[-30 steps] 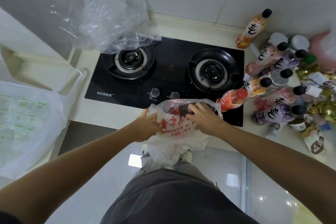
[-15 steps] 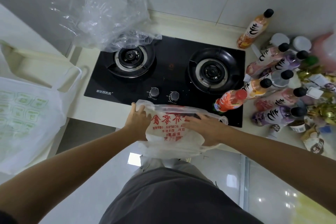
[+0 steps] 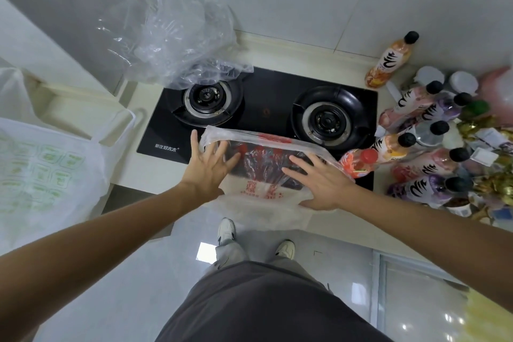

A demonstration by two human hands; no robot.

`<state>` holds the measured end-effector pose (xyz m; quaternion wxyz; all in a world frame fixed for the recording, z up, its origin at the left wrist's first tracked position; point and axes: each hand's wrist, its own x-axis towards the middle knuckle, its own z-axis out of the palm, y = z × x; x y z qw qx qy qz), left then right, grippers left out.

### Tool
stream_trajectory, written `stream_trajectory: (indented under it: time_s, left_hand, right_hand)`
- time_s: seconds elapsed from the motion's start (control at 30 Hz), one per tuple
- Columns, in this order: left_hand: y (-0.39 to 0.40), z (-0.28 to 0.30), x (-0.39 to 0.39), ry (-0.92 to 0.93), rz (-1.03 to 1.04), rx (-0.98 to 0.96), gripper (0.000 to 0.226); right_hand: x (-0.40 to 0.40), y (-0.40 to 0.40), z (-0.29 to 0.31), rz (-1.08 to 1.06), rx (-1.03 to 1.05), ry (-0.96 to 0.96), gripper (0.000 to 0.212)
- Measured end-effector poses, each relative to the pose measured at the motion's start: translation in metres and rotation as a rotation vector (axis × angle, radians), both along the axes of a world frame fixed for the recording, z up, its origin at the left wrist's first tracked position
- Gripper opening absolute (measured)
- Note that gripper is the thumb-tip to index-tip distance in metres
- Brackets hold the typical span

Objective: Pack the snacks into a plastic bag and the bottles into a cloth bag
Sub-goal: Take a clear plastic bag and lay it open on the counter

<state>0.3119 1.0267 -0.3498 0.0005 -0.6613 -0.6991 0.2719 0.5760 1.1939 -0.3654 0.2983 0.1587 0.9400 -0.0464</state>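
Observation:
A thin plastic bag with red print lies flat across the front edge of the stove, its lower part hanging over the counter edge. My left hand rests on its left side with fingers spread. My right hand presses flat on its right side. Several drink bottles with black caps lie in a pile on the counter at the right, mixed with gold-wrapped snacks. A white cloth bag with green print hangs at the left.
A black two-burner gas stove fills the counter's middle. A crumpled clear plastic bag stands over the left burner. One orange bottle stands against the tiled wall. White jars sit behind the pile. Below are my shoes and a glossy floor.
The printed bag went from being bunched and gripped at the counter edge to lying spread on the stove front. Both hands opened and now lie flat on it.

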Motion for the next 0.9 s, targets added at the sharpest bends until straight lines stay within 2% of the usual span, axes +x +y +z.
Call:
stream_trajectory:
  time_s: [0.1,0.2,0.27,0.33,0.43,0.6,0.67,0.73,0.9]
  left_hand:
    - [-0.003,-0.009,-0.002,-0.035,-0.027,0.013,0.097]
    - [-0.006,-0.018,-0.002,-0.134,-0.186,0.032,0.074]
    - [-0.009,-0.027,-0.003,-0.212,-0.34,0.045,0.072]
    - [-0.011,-0.036,-0.002,-0.277,-0.404,0.017,0.077]
    - [-0.008,-0.044,0.005,-0.295,-0.344,-0.136,0.071]
    - [-0.007,-0.045,0.013,-0.31,-0.207,-0.153,0.036]
    - [-0.007,-0.045,0.013,-0.279,-0.151,-0.174,0.036]
    - [-0.008,-0.045,0.014,-0.254,-0.131,-0.171,0.046]
    - [-0.013,-0.053,0.017,-0.155,-0.057,-0.188,0.086]
  right_hand:
    - [-0.004,0.001,-0.013,0.002,0.032,-0.03,0.1]
    - [-0.007,-0.002,-0.021,0.032,0.069,-0.017,0.094]
    - [-0.008,-0.006,-0.025,0.091,0.09,-0.004,0.093]
    - [-0.009,-0.009,-0.029,0.17,0.091,0.015,0.088]
    - [-0.007,-0.012,-0.035,0.245,-0.012,0.04,0.077]
    - [0.0,-0.016,-0.043,0.22,-0.059,0.051,0.058]
    - [0.0,-0.019,-0.045,0.211,-0.052,0.08,0.042]
    - [-0.001,-0.023,-0.043,0.174,-0.082,0.067,0.051]
    - [0.001,-0.035,-0.041,0.104,-0.125,-0.029,0.102]
